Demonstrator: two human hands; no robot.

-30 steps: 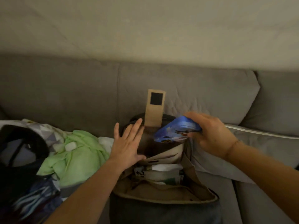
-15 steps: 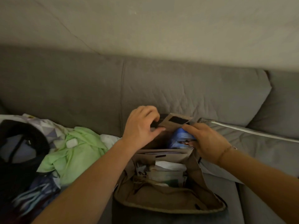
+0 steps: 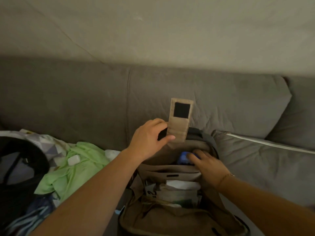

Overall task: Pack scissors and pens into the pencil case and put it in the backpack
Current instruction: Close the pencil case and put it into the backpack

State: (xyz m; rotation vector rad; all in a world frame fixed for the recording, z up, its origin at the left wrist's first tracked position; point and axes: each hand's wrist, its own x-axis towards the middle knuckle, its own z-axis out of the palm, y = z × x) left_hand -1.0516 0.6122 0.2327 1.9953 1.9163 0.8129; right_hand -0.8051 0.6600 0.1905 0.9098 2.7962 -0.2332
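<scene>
An open tan-lined backpack point(image 3: 170, 217) stands on the grey sofa in front of me. Its tan strap flap point(image 3: 180, 120) with a black velcro patch sticks straight up at the back. My left hand point(image 3: 150, 138) pinches the lower end of that flap. The blue pencil case point(image 3: 185, 157) is sunk deep in the rear compartment, only its top showing. My right hand point(image 3: 208, 166) lies on the case with fingers pressed over it. Papers and a white packet point(image 3: 180, 191) fill the front compartment. Scissors and pens are not visible.
A grey cushion with a white zipper edge point(image 3: 265, 160) lies right of the bag. Green cloth point(image 3: 75, 167) with a small white case point(image 3: 73, 159) on it lies to the left. A black bag point(image 3: 20, 167) sits at the far left.
The pencil case went from above the bag's mouth down into the rear compartment under my right hand. My left hand took the flap, folded it forward, then stood it upright again.
</scene>
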